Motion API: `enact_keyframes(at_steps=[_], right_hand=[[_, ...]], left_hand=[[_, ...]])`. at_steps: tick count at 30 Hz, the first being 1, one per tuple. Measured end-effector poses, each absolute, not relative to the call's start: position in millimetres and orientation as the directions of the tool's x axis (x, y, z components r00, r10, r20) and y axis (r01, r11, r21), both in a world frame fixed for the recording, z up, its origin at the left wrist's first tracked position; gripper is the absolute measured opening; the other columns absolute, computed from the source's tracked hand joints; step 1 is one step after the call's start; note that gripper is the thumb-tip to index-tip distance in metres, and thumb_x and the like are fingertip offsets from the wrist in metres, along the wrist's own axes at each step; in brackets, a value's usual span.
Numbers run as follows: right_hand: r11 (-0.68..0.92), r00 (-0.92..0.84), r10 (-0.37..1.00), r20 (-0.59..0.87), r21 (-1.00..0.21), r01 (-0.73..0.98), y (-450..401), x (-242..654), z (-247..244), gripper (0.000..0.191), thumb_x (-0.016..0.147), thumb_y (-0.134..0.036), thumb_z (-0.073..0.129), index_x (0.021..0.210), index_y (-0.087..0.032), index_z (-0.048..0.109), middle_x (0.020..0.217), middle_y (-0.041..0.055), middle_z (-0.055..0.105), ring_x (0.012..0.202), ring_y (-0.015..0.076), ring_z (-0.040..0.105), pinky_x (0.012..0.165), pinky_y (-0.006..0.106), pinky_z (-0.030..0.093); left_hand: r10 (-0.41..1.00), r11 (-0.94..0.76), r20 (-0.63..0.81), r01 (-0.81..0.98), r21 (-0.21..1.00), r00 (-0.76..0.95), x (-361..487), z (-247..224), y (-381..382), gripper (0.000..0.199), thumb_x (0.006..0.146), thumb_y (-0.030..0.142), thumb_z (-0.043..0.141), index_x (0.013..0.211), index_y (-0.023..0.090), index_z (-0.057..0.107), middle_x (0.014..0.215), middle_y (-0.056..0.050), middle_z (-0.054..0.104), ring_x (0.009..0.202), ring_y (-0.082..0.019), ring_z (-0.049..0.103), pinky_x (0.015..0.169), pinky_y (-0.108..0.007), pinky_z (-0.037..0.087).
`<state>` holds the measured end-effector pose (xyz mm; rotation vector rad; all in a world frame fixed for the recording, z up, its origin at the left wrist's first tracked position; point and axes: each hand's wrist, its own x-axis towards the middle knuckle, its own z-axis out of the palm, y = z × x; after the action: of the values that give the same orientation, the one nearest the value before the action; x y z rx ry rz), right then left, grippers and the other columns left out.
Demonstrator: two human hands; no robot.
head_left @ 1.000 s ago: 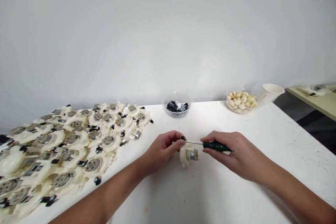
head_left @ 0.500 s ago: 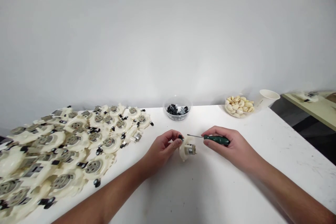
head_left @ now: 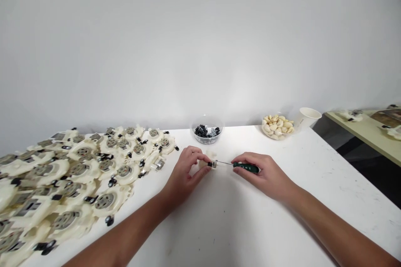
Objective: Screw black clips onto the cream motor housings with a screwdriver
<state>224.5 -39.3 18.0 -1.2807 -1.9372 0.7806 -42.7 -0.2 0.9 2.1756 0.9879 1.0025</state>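
Note:
My left hand [head_left: 189, 171] grips a cream plastic housing [head_left: 204, 164], and its small metal motor [head_left: 213, 165] sticks out past my fingertips. Most of the housing is hidden by my fingers. My right hand [head_left: 261, 171] holds a green-handled screwdriver [head_left: 246, 167] level. Its thin steel shaft points left, and the tip reaches the motor end of the housing. Whether the tip touches the motor is too small to tell.
Several cream housings with grey discs and black pieces [head_left: 78, 169] cover the left of the white table [head_left: 225, 225]. Behind my hands are a bowl of black and silver small parts [head_left: 206, 130], a bowl of pale clove-shaped pieces [head_left: 275, 127] and a paper cup [head_left: 308, 117]. A second table [head_left: 366, 131] stands at the right.
My left hand has lifted and turned the housing. My hands have moved closer, bringing the screwdriver tip from beside the housing to its motor end. The whole view has shifted slightly left.

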Motion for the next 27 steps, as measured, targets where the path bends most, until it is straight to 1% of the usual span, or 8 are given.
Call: enact_keyframes(at_steps=[3, 5, 10, 15, 20, 23, 25, 27], right_hand=[[0.311, -0.280, 0.943, 0.181, -0.781, 0.542, -40.0, 223.2, 18.8, 0.022, 0.099, -0.041, 0.059, 0.106, -0.026, 0.073, 0.098, 0.0029, 0.075, 0.083, 0.0191, 0.067, 0.070, 0.030, 0.050], [0.297, -0.280, 0.946, 0.164, -0.784, 0.544, -40.6, 223.0, 19.2, 0.024, 0.100, -0.042, 0.056, 0.107, -0.025, 0.072, 0.098, 0.0037, 0.074, 0.082, 0.0192, 0.067, 0.068, 0.030, 0.049], [0.284, -0.286, 0.947, 0.144, -0.790, 0.544, -41.2, 223.4, 19.6, 0.025, 0.101, -0.042, 0.055, 0.107, -0.025, 0.071, 0.098, 0.0040, 0.074, 0.082, 0.0190, 0.066, 0.066, 0.029, 0.048], [0.281, -0.291, 0.947, 0.137, -0.794, 0.540, -40.6, 222.8, 18.5, 0.022, 0.100, -0.040, 0.057, 0.107, -0.024, 0.071, 0.098, 0.0034, 0.073, 0.081, 0.0184, 0.065, 0.064, 0.028, 0.047], [0.282, -0.311, 0.942, 0.126, -0.798, 0.533, -40.5, 222.4, 14.6, 0.020, 0.099, -0.037, 0.057, 0.108, -0.024, 0.069, 0.097, 0.0033, 0.072, 0.078, 0.0173, 0.063, 0.061, 0.026, 0.044], [0.252, -0.292, 0.951, 0.107, -0.813, 0.525, -42.4, 222.3, 15.0, 0.022, 0.097, -0.037, 0.059, 0.114, -0.024, 0.065, 0.081, -0.0006, 0.066, 0.063, 0.0138, 0.055, 0.056, 0.025, 0.041], [0.237, -0.278, 0.955, 0.103, -0.830, 0.504, -44.5, 221.9, 18.5, 0.023, 0.097, -0.038, 0.060, 0.115, -0.024, 0.063, 0.074, -0.0028, 0.062, 0.058, 0.0124, 0.050, 0.054, 0.025, 0.039], [0.243, -0.280, 0.953, 0.116, -0.843, 0.479, -46.8, 221.1, 23.8, 0.020, 0.098, -0.039, 0.060, 0.110, -0.023, 0.063, 0.073, -0.0025, 0.061, 0.058, 0.0125, 0.049, 0.055, 0.025, 0.039]], left_hand=[[0.811, -0.569, 0.397, 0.419, 0.708, 0.431, -43.6, 3.1, -1.7, 0.007, 0.095, 0.028, 0.065, 0.100, 0.024, 0.068, 0.121, -0.009, 0.057, 0.121, -0.027, 0.052, 0.106, -0.041, 0.039], [0.821, -0.543, 0.367, 0.399, 0.739, 0.437, -43.3, 4.9, -2.5, 0.007, 0.096, 0.029, 0.064, 0.099, 0.023, 0.067, 0.129, -0.010, 0.056, 0.126, -0.027, 0.051, 0.110, -0.041, 0.037], [0.833, -0.497, 0.319, 0.358, 0.790, 0.452, -42.4, 7.2, -1.4, 0.011, 0.098, 0.029, 0.059, 0.105, 0.024, 0.066, 0.135, -0.010, 0.057, 0.130, -0.027, 0.051, 0.112, -0.041, 0.037], [0.831, -0.515, 0.323, 0.407, 0.755, 0.452, -42.9, 6.8, -1.7, 0.014, 0.096, 0.029, 0.061, 0.109, 0.025, 0.067, 0.137, -0.011, 0.055, 0.133, -0.028, 0.049, 0.113, -0.043, 0.037], [0.823, -0.545, 0.362, 0.425, 0.723, 0.438, -41.2, 4.4, -1.7, 0.014, 0.094, 0.029, 0.066, 0.107, 0.024, 0.069, 0.133, -0.011, 0.058, 0.129, -0.028, 0.052, 0.110, -0.042, 0.040], [0.820, -0.556, 0.393, 0.419, 0.718, 0.416, -39.9, 4.5, -2.2, 0.011, 0.094, 0.030, 0.067, 0.102, 0.024, 0.070, 0.129, -0.010, 0.060, 0.126, -0.027, 0.054, 0.110, -0.042, 0.040], [0.838, -0.524, 0.374, 0.392, 0.756, 0.397, -39.6, 5.8, -3.4, 0.011, 0.094, 0.031, 0.067, 0.100, 0.023, 0.070, 0.124, -0.010, 0.063, 0.121, -0.027, 0.056, 0.106, -0.041, 0.043], [0.888, -0.395, 0.268, 0.320, 0.861, 0.373, -39.2, 7.5, -5.1, 0.016, 0.095, 0.036, 0.064, 0.102, 0.022, 0.069, 0.122, -0.010, 0.065, 0.107, -0.025, 0.062, 0.093, -0.038, 0.049]])
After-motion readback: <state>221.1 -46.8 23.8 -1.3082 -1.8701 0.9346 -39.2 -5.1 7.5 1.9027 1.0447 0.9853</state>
